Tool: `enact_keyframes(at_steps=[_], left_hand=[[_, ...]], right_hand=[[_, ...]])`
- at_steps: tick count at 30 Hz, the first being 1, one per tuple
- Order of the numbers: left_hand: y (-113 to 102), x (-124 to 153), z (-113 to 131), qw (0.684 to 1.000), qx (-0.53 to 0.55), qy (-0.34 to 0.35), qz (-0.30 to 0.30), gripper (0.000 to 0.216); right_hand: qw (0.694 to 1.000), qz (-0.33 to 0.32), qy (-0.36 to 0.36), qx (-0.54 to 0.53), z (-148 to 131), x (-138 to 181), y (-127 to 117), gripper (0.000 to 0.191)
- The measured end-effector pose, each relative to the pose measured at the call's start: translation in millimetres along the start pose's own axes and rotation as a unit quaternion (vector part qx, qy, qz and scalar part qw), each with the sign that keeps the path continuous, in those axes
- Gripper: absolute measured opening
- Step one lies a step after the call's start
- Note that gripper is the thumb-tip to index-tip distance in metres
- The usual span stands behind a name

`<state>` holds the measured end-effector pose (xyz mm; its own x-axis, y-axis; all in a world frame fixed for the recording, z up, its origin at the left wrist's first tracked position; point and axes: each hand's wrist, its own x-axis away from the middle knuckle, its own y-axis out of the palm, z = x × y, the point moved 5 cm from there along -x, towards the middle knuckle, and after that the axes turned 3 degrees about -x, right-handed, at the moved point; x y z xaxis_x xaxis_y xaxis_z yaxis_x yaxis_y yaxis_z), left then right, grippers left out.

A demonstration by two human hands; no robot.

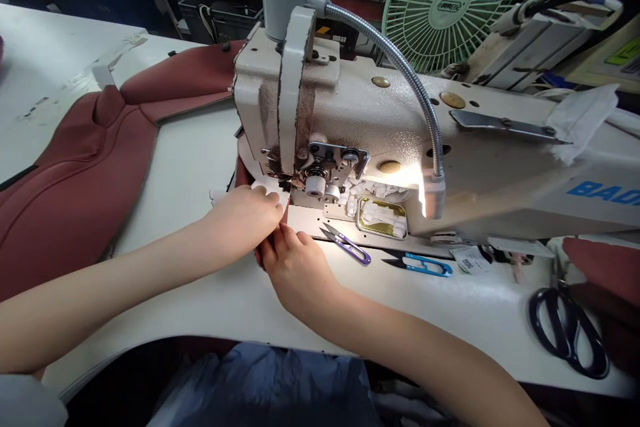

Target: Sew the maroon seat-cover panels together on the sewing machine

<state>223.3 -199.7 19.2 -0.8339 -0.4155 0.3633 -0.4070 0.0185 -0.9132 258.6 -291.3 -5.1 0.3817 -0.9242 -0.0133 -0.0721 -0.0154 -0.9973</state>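
Dark red fabric (287, 213) with a white layer (273, 191) lies at the needle area of a sewing machine (340, 100). My left hand (247, 213) rests on it just in front of the presser foot, its fingers curled down onto the material. Closer to me, my right hand (300, 270) pinches the near edge of the same fabric between thumb and fingers. The two hands nearly touch. Most of the fabric beneath them is hidden. To the left spreads a large red sewn cover (117, 167) with seams; whether it joins the held piece is hidden.
Purple thread snips (349, 245) and blue thread snips (420, 264) lie right of my hands. Behind them is a small metal tin (361, 217) with white bits. Large black-handled scissors (567, 333) lie far right. A lit lamp (433, 193) hangs over the bed; a green fan (450, 7) stands behind.
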Motion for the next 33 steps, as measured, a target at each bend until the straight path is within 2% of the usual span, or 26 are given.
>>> enact_keyframes(at_steps=[8, 13, 17, 20, 24, 26, 30, 33], left_hand=[[1.5, -2.9, -0.5, 0.999, -0.018, -0.028, 0.028, 0.021], [-2.0, 4.9, 1.1, 0.997, -0.049, -0.034, 0.039, 0.025], [1.2, 2.3, -0.1, 0.999, -0.006, -0.036, 0.023, 0.023], [4.5, -4.2, 1.6, 0.998, 0.0, -0.034, 0.051, 0.02], [9.6, -9.3, 4.1, 0.996, -0.008, -0.03, 0.08, 0.023], [10.4, -8.8, 2.8, 0.996, -0.02, -0.026, 0.085, 0.025], [12.1, -4.5, -2.5, 0.996, -0.007, 0.013, 0.083, 0.024], [15.7, -2.9, -7.1, 0.994, 0.018, 0.024, 0.107, 0.024]], right_hand=[[0.999, 0.047, 0.015, 0.024, 5.7, -10.1, 19.0, 0.025], [0.996, 0.071, 0.027, 0.039, 5.8, -17.9, 25.6, 0.031], [0.992, 0.094, 0.035, 0.074, 1.8, -16.3, 26.8, 0.035], [0.994, 0.085, 0.02, 0.071, -0.6, -13.7, 25.7, 0.035], [0.999, 0.022, 0.021, 0.018, 4.4, -16.5, 27.7, 0.031], [1.0, 0.01, 0.029, 0.008, 8.1, -18.5, 28.6, 0.031], [0.999, 0.037, 0.014, 0.037, 12.2, -17.8, 27.8, 0.035], [0.997, 0.067, 0.028, 0.02, 19.1, -14.9, 26.0, 0.033]])
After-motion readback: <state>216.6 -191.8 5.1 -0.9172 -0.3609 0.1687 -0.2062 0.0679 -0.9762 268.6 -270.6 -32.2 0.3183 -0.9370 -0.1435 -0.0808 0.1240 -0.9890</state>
